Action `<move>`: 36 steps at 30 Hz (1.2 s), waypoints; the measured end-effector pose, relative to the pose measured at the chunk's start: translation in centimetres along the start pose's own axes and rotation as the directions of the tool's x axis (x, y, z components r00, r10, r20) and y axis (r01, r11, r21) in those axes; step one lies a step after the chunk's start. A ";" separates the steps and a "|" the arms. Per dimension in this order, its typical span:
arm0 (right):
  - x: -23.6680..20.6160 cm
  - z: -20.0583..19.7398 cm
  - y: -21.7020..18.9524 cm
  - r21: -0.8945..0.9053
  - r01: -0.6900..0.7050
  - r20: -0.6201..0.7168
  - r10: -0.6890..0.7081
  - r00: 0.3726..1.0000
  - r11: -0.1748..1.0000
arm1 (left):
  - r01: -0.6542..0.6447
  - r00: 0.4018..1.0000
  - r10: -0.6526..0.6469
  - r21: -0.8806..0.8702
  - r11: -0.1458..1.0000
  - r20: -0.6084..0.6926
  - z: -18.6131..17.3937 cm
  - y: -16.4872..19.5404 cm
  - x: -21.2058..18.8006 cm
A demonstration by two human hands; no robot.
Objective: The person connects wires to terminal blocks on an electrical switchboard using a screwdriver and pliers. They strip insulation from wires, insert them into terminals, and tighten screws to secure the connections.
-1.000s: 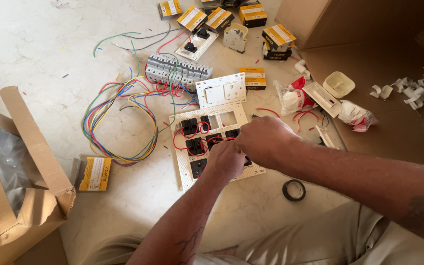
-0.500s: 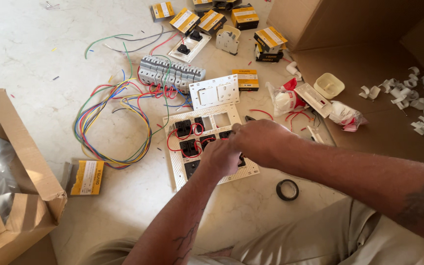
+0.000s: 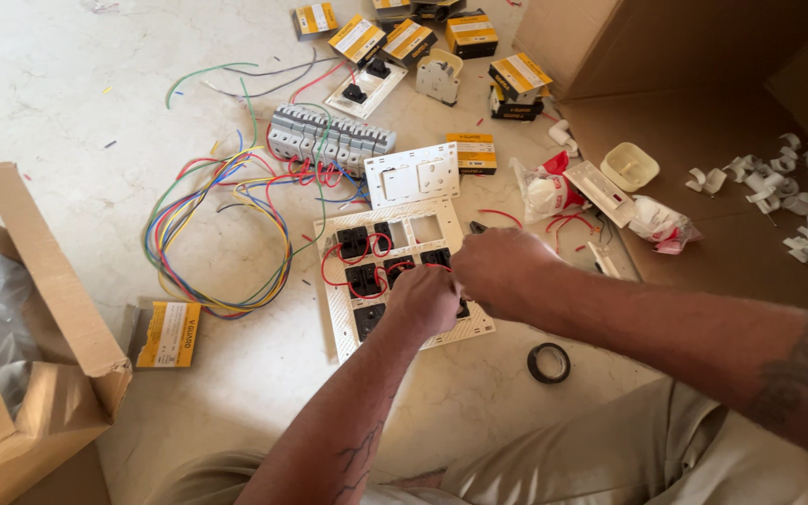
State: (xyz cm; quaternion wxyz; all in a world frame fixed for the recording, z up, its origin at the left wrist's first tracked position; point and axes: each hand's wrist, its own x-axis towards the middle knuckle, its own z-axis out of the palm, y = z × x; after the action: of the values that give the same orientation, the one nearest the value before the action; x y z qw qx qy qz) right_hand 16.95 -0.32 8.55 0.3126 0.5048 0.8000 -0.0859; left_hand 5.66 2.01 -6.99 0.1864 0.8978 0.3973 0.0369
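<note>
Since the earlier frame the hands have barely shifted on the plate (image 3: 339,309); the view has slid a little, so the carton (image 3: 39,346) at the floor's left edge shows more of its flap.

Both forearms reach in from the lower edge and meet over the plate's near right corner. The left hand (image 3: 423,299) is curled into a loose fist, knuckles up, resting on the plate among the black modules (image 3: 364,278) and their red wires (image 3: 329,266). The right hand (image 3: 502,271) is closed too, touching the left from the right side, its fingers bent down toward the plate; what either one grips is hidden, so I cannot tell.

The plate lies flat on the pale stone floor (image 3: 67,93), just in front of the person's knees. A white switch plate (image 3: 413,175) touches its far edge. Beyond that sits a row of grey breakers (image 3: 329,136), with coloured wires (image 3: 208,243) looping out to the left. A black tape ring (image 3: 548,362) lies near the right forearm. Yellow boxes (image 3: 404,37) are scattered at the far edge, one more (image 3: 168,334) beside the carton. To the right, flattened cardboard (image 3: 703,122) carries white clips (image 3: 806,196).
</note>
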 end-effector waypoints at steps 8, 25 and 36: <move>0.2 -0.2 -0.2 0.043 0.006 -0.045 -0.004 0.999 0.999 | 0.018 1.000 -0.018 -0.017 1.000 0.023 -0.4 0.2 -0.2; -0.5 0.4 0.5 -0.175 0.236 -0.263 -0.277 0.924 0.956 | 0.036 0.999 -0.036 -0.003 0.999 0.012 0.3 0.2 0.3; 0.7 1.1 1.9 -0.126 0.192 -0.109 -0.206 0.972 0.973 | 0.025 0.999 -0.027 0.045 0.999 0.043 -0.2 0.7 0.4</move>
State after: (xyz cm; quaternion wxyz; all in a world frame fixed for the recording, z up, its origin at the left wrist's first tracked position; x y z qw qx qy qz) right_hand 18.84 0.62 7.56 0.2816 0.4074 0.8678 -0.0398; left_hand 6.38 1.94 -6.60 0.1757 0.8970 0.4057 0.0062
